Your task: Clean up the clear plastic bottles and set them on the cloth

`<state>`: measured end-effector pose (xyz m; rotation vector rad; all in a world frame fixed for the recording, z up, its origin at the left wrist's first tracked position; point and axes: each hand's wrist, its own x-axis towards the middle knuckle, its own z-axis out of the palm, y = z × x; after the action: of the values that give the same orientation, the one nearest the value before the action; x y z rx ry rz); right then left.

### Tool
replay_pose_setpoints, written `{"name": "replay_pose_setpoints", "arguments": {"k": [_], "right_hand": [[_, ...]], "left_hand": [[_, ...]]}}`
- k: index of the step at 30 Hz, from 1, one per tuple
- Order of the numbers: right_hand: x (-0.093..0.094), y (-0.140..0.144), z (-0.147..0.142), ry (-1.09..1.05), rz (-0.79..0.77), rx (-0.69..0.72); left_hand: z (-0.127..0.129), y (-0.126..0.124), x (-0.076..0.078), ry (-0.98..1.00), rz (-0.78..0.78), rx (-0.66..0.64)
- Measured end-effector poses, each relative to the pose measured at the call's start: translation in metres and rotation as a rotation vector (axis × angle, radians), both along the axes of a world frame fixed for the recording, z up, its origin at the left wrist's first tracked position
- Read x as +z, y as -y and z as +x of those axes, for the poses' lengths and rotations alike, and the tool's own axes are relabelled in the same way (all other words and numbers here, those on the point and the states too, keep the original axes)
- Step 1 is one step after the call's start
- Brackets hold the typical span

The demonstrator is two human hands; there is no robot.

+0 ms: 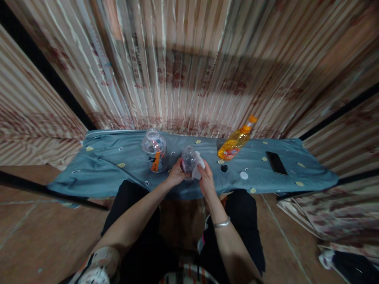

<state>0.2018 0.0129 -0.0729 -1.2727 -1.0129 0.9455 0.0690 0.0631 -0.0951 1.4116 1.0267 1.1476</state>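
My left hand (177, 173) is closed around the lower left side of a small clear plastic bottle (188, 157), which stands roughly upright above the cloth. A white tissue or cloth (198, 167) is pinched in my right hand (207, 177) and lies against the bottle's right side. To the left stands a larger clear plastic bottle (154, 152) with an orange and black label and an open mouth. Right of my hands, a bottle of yellow-orange liquid (234, 144) with an orange cap leans to the right.
Blue-grey patterned cloth (103, 161) covers the narrow table. A black cap (224, 168), a white round lid (244, 175) and a dark phone (276, 163) lie on its right half. Striped curtains (189, 79) hang behind, and dark metal poles (50, 63) frame both sides.
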Motion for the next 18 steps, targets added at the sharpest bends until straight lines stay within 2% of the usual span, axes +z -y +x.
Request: {"name": "replay_pose_setpoints", "arguments": {"k": [2, 4, 6, 9, 12, 14, 18], "right_hand": [[0.011, -0.007, -0.004, -0.105, 0.092, 0.051], [0.021, -0.023, -0.004, -0.157, 0.098, 0.113], [0.026, -0.042, -0.005, -0.137, 0.014, 0.126], [0.021, -0.057, -0.011, -0.085, -0.11, 0.071], [0.009, -0.044, -0.023, -0.08, -0.086, 0.012], [0.005, -0.025, -0.029, -0.041, 0.023, -0.015], [0.018, 0.0, -0.029, 0.158, 0.171, -0.018]], "left_hand": [[0.003, 0.002, 0.004, -0.002, -0.004, -0.014], [0.004, 0.002, 0.01, -0.008, -0.003, -0.036], [0.001, -0.001, 0.014, -0.01, 0.001, -0.033], [-0.005, -0.008, 0.018, -0.009, 0.002, -0.006], [-0.008, -0.014, 0.016, -0.015, -0.01, 0.012], [-0.007, -0.017, 0.014, -0.019, -0.019, 0.022], [0.002, -0.019, 0.011, -0.003, -0.024, 0.0]]}}
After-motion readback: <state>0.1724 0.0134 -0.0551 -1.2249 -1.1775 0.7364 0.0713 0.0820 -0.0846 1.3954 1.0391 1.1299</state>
